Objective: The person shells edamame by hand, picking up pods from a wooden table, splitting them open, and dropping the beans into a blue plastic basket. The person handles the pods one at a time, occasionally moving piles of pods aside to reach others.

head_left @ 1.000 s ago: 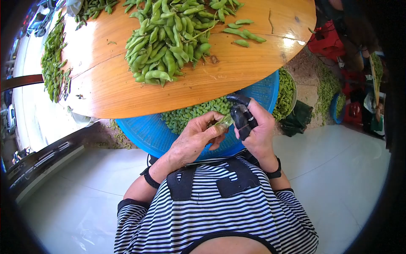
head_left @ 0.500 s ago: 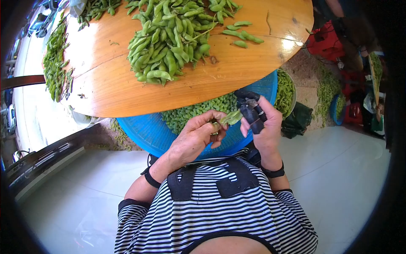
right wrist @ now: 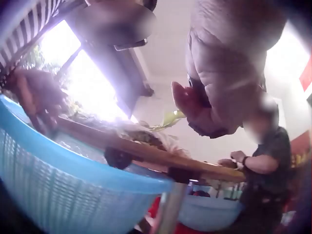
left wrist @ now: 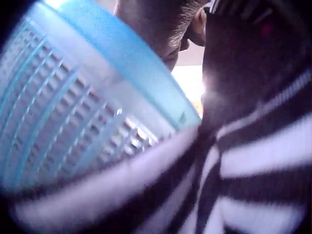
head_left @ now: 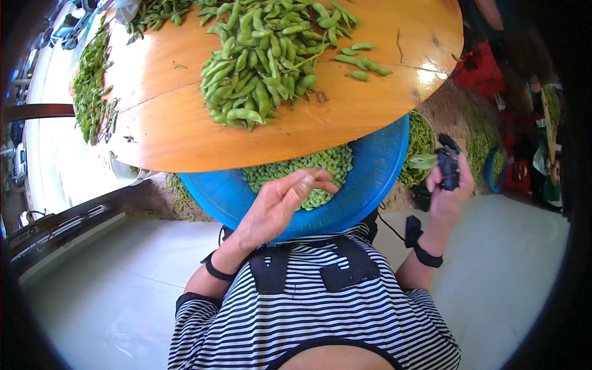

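Note:
Out to the right in the head view, my right hand (head_left: 451, 185), with black wrapping on its fingers, pinches a split green bean pod (head_left: 423, 161). The pod overlaps a bowl of green pods (head_left: 420, 132) beside the basket. My left hand (head_left: 287, 200) hovers over the blue basket (head_left: 379, 169) in my lap, its fingers loosely extended and nothing seen in them. Shelled green beans (head_left: 336, 161) cover part of the basket's bottom. In the right wrist view the pod's pale tip (right wrist: 173, 118) pokes out past the hand.
A wooden table (head_left: 166, 139) overhangs the basket's far side. On it lie a big heap of whole bean pods (head_left: 262, 68), several loose pods (head_left: 364, 64) and another pile (head_left: 92, 92) at the left. Another person (right wrist: 268, 161) is at the table. Green scraps litter the floor at right.
My right hand has moved away from the left, out to the right past the basket, carrying the pod. The left hand has let go of the pod and stays over the basket.

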Demonstrator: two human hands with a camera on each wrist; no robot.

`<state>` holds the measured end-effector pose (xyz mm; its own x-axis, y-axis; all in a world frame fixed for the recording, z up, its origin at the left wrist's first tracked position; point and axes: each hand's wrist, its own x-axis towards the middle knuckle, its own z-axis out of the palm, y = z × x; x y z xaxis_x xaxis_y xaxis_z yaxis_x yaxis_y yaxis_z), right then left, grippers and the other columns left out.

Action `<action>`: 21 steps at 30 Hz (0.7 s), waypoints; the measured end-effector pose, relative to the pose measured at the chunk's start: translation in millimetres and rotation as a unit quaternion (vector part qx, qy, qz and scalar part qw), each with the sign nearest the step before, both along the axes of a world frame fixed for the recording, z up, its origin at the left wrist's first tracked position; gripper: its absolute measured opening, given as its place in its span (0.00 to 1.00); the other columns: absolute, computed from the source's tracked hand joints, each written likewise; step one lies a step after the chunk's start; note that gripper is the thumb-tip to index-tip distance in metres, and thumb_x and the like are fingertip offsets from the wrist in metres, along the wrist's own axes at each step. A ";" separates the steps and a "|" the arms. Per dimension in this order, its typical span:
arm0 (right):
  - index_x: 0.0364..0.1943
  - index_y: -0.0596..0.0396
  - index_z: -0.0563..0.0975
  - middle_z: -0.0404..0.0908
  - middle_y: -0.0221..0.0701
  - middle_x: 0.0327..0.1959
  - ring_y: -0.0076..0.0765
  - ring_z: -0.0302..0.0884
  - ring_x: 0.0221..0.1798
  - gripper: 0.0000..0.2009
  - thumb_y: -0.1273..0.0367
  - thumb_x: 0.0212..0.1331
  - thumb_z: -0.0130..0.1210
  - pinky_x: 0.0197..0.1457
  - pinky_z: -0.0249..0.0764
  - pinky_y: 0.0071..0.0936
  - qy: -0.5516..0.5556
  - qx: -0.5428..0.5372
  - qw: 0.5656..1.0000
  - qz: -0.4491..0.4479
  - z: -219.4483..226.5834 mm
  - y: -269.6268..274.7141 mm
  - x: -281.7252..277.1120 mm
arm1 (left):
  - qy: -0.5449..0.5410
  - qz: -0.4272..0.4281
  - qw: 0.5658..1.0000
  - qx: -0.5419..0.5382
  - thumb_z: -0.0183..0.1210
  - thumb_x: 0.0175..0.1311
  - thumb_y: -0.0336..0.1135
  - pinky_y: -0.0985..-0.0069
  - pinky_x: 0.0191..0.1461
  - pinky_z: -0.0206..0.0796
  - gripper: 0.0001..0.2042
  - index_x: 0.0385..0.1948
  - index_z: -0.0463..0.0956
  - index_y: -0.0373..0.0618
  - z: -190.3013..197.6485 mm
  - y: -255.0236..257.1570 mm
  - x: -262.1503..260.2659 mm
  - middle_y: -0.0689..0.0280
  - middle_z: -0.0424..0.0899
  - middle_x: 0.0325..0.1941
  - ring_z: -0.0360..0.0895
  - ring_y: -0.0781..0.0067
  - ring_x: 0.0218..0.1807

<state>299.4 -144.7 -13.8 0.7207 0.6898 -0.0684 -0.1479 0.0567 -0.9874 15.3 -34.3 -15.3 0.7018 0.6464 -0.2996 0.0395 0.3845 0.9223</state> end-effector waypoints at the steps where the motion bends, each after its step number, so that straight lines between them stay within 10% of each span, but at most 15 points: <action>1: 0.47 0.62 0.75 0.71 0.27 0.25 0.22 0.67 0.22 0.09 0.76 0.69 0.44 0.21 0.66 0.20 -0.027 -0.014 0.999 -0.036 3.2 -2.2 8.5 | 0.068 -0.019 0.984 0.161 0.45 0.75 0.36 0.70 0.54 0.70 0.15 0.49 0.76 0.34 9.7 1.1 -3.8 0.57 0.85 0.44 0.81 0.64 0.46; 3: 0.49 0.60 0.75 0.71 0.26 0.24 0.21 0.67 0.22 0.11 0.78 0.66 0.47 0.22 0.66 0.19 -0.104 -0.043 0.993 -0.034 -7.3 -16.6 39.6 | 0.084 0.045 0.969 0.227 0.53 0.69 0.29 0.73 0.49 0.72 0.10 0.45 0.79 0.37 15.5 6.3 -10.7 0.59 0.86 0.39 0.81 0.66 0.45; 5: 0.53 0.58 0.77 0.72 0.25 0.25 0.18 0.66 0.23 0.14 0.79 0.64 0.50 0.23 0.65 0.18 -0.192 -0.154 0.966 -0.081 -8.4 -19.0 51.8 | 0.206 0.179 0.840 0.469 0.59 0.58 0.19 0.70 0.41 0.73 0.12 0.45 0.79 0.37 17.1 22.0 -19.2 0.57 0.82 0.38 0.79 0.62 0.36; 11: 0.52 0.55 0.78 0.72 0.20 0.25 0.17 0.64 0.24 0.15 0.78 0.61 0.53 0.27 0.62 0.18 -0.407 -0.281 0.863 -0.100 -2.5 -7.2 41.7 | 0.273 0.214 0.742 0.574 0.63 0.53 0.18 0.71 0.37 0.72 0.14 0.43 0.80 0.39 9.5 65.3 -22.0 0.59 0.75 0.38 0.76 0.62 0.35; 13: 0.49 0.56 0.79 0.71 0.20 0.25 0.17 0.64 0.24 0.14 0.79 0.60 0.52 0.27 0.62 0.18 -0.449 -0.295 0.839 -0.085 6.2 0.7 25.2 | 0.263 0.225 0.746 0.569 0.63 0.53 0.18 0.72 0.36 0.71 0.13 0.41 0.81 0.38 10.1 67.7 -21.7 0.60 0.76 0.38 0.76 0.64 0.34; 16: 0.40 0.57 0.78 0.70 0.20 0.23 0.17 0.66 0.27 0.12 0.81 0.52 0.47 0.28 0.62 0.19 -0.324 -0.242 0.915 0.006 15.1 15.3 -7.7 | 0.226 0.276 0.753 0.553 0.63 0.54 0.19 0.75 0.33 0.70 0.11 0.40 0.81 0.38 15.0 61.0 -17.9 0.61 0.77 0.37 0.76 0.70 0.31; 19: 0.50 0.61 0.77 0.81 0.27 0.30 0.15 0.71 0.21 0.14 0.66 0.70 0.48 0.22 0.65 0.12 -0.400 -0.065 0.889 0.214 3.7 26.2 -35.6 | 0.125 0.250 0.839 0.468 0.64 0.55 0.19 0.80 0.28 0.67 0.11 0.41 0.81 0.38 12.4 42.5 -12.5 0.63 0.79 0.33 0.74 0.77 0.26; 21: 0.57 0.62 0.75 0.81 0.28 0.31 0.11 0.69 0.22 0.21 0.67 0.59 0.55 0.25 0.64 0.09 -0.139 -0.126 0.944 0.273 17.8 31.6 -70.7 | 0.066 0.140 0.975 0.160 0.64 0.58 0.21 0.83 0.25 0.64 0.09 0.40 0.82 0.38 17.9 21.4 -3.3 0.67 0.79 0.28 0.71 0.82 0.23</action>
<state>228.7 -113.1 4.0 0.2778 0.9504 -0.1400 0.1803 -0.1948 -0.9641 12.0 -12.9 2.5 0.4541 0.8820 -0.1259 0.1002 0.0899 0.9909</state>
